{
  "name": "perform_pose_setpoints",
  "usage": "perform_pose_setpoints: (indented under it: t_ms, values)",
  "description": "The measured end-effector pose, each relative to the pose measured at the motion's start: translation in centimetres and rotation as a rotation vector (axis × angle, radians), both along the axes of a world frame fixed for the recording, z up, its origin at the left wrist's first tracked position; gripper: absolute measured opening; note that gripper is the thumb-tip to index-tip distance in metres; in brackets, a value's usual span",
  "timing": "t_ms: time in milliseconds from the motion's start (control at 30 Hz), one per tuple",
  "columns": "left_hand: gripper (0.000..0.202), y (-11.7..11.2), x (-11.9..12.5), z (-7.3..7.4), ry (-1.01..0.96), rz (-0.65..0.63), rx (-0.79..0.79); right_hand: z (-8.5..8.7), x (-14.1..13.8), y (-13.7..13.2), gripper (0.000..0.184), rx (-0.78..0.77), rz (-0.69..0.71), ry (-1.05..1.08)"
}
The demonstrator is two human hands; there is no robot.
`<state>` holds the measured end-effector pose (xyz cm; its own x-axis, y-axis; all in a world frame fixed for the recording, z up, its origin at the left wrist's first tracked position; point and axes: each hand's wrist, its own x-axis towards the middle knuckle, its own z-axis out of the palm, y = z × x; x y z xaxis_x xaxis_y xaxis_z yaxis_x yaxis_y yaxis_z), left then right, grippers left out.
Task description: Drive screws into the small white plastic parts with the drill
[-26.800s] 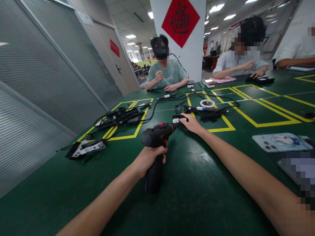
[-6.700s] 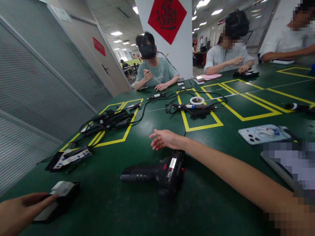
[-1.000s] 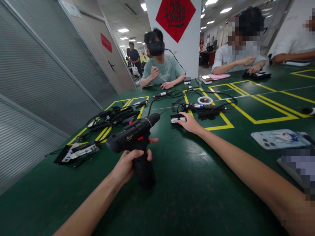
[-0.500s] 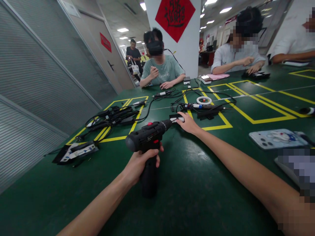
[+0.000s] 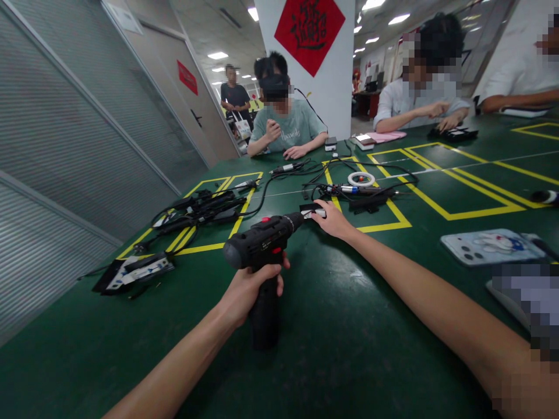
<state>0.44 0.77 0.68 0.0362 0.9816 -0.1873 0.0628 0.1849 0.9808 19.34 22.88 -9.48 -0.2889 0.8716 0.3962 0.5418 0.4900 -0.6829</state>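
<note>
My left hand is wrapped around the grip of a black cordless drill with a red switch, holding it upright over the green table, chuck pointing away toward a small black part. My right hand reaches forward and rests on that small black part with a white label, fingers curled onto it, right at the drill's tip.
A tangle of black cables and tools lies in a yellow-taped square at left. A black labelled piece sits nearer left. A white tape roll and tools lie ahead. A phone rests at right. Other people sit across the table.
In the last second my left hand swung the drill from tilted left to level, bringing its tip to the small black part. My right hand stayed on that part.
</note>
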Motion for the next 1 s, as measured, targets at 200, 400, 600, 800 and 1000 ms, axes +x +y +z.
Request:
perform_pose_setpoints:
  t_ms: [200, 400, 600, 800, 1000]
  values:
    - [0.027, 0.0, 0.4, 0.2, 0.04, 0.011, 0.013, 0.0, 0.0, 0.0, 0.054, -0.002, -0.003, 0.003]
    - [0.022, 0.3, 0.8, 0.1, 0.081, 0.006, 0.008, 0.1, 0.1, 0.1, 0.055, -0.016, -0.004, 0.011]
    - [0.018, 0.5, 1.0, 0.3, 0.099, -0.01, 0.018, 0.3, 0.1, 0.1, 0.053, -0.013, 0.004, 0.012]
    - [0.015, 0.4, 1.1, 0.3, 0.126, -0.014, 0.021, 0.1, 0.2, 0.3, 0.053, -0.013, 0.019, 0.01]
    - [0.015, 0.4, 1.4, 0.2, 0.088, -0.005, 0.047, 0.1, 0.4, 0.4, 0.051, -0.011, 0.033, 0.008]
